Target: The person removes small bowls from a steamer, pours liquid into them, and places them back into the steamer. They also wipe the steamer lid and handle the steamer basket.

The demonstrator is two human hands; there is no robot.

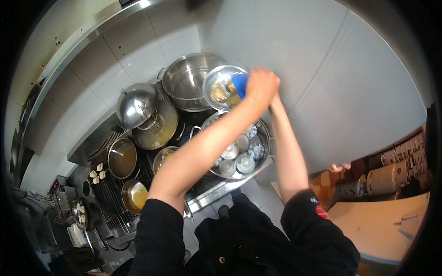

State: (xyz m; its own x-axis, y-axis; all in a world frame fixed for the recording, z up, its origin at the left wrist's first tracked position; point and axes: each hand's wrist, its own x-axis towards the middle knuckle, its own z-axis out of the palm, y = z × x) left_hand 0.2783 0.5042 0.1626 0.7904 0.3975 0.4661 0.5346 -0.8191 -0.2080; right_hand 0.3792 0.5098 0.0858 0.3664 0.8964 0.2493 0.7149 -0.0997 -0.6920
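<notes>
My left hand [261,84] is curled beside the rim of a shallow steel bowl, with a flat blue item [239,85] that looks gripped in it. Blur hides what the blue item is. Only a sliver of my right hand [275,100] shows behind the left one, so its fingers and any hold are hidden. Glossy brownish rounded food pieces [219,94] lie in the steel bowl [211,76]. Below my crossed forearms is a wide steel pot [268,138] holding several small lidded cups [245,163], some with blue patterns.
Behind stands a large steel pot [186,81]. To the left are a domed lid [133,107], a pot of yellowish liquid [155,138], a brown-liquid pot [121,162], a yellow-liquid pan [135,198] and skewers on a grill [112,203]. A grey wall panel [328,69] rises at right.
</notes>
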